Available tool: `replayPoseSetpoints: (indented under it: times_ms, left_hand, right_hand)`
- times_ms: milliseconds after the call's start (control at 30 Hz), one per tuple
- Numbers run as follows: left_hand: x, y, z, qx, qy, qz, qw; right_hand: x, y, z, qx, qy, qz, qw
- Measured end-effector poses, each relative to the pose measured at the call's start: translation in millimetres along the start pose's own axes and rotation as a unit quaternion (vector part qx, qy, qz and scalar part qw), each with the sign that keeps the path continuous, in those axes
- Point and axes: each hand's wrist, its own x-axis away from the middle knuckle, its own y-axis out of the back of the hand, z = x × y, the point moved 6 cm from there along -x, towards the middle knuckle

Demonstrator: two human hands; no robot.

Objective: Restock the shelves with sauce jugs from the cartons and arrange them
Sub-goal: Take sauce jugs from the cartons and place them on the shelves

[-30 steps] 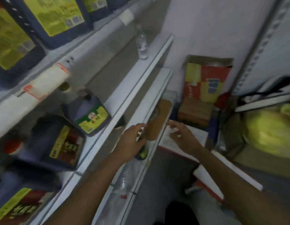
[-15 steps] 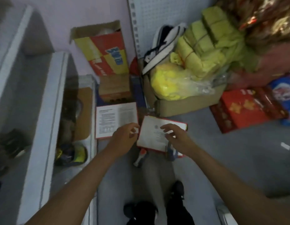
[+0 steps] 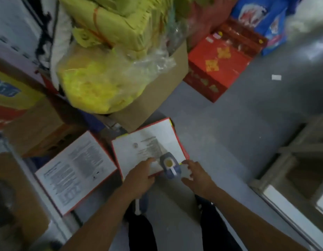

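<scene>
A carton on the floor lies with its white, red-edged flaps spread: one flap [image 3: 75, 171] to the left, another [image 3: 148, 142] in the middle. From the carton rises the dark blue top of a sauce jug [image 3: 168, 163] with a yellow cap and a white handle strip. My left hand [image 3: 139, 178] rests on the near edge of the middle flap, just left of the jug. My right hand [image 3: 196, 176] hovers just right of the jug with fingers spread, and its fingertips reach a pale patch beside the jug. Neither hand grips the jug.
A brown box [image 3: 157, 98] with yellow bags [image 3: 102, 84] stands behind the carton. A red flat box [image 3: 216, 69] and blue bags [image 3: 262, 20] lie at the back right. A pale shelf frame [image 3: 292, 196] runs along the right. My legs are below, on grey floor [image 3: 229, 124].
My view has swung away from the shelves with jugs, rightwards and down to the floor carton. Both hands have come down to the flaps, and the jug's top now shows between them.
</scene>
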Motion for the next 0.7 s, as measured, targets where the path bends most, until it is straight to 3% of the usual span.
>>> replayPoseSetpoints:
  times_ms: [167, 267, 400, 533, 700]
  left_hand:
    - [-130.2, -44.2, 52.0, -0.099, -0.083, 0.059, 0.990]
    - [-201.6, -82.8, 78.8, -0.193, -0.164, 0.118, 0.960]
    - [-254.6, -127.6, 90.3, -0.269, -0.253, 0.164, 0.914]
    - [-265.0, -143.3, 76.9, -0.164, -0.274, 0.166, 0.933]
    - [-221.2, -106.0, 86.1, -0.029, -0.254, 0.122, 0.959]
  right_hand:
    - [-64.9, -85.3, -76.5, 0.001, -0.081, -0.019, 0.997]
    - [-100.2, -134.6, -113.3, -0.029, -0.083, -0.045, 0.995]
    - [-124.2, -169.0, -138.7, -0.100, -0.051, -0.136, 0.984]
    - [-126.9, -165.2, -138.9, -0.148, -0.016, -0.184, 0.972]
    - [-117.5, -121.6, -94.9, -0.102, 0.057, -0.126, 0.985]
